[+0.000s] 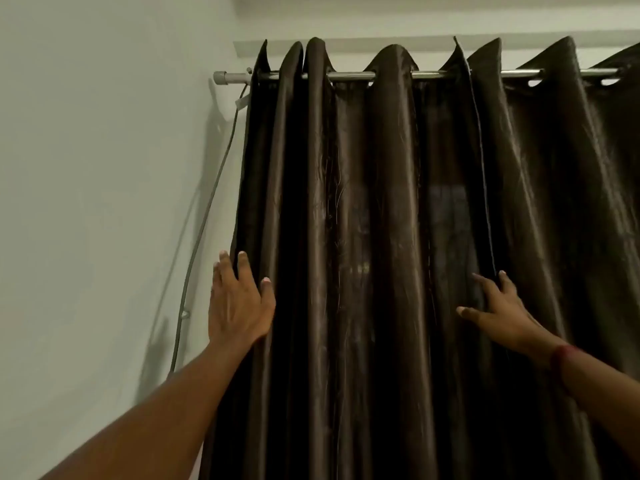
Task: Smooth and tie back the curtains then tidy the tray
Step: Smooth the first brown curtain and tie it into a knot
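Smoothing is in hand: dark brown satin curtains point(381, 202), hung on the metal rod point(349, 75), are pressed by flat, released left hand point(237, 303) and right hand point(498, 310); gathering for tying is called for next.

You're looking at a dim, soft picture: faint sheen on the curtain point(381, 220) folds, and the wall point(86, 202) carries blurry shadows.

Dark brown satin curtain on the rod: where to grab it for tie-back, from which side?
Grip the dark brown satin curtain at its free left edge beside the left hand, coming from the wall side. That edge hangs open and vertical; the right hand can gather folds leftward.
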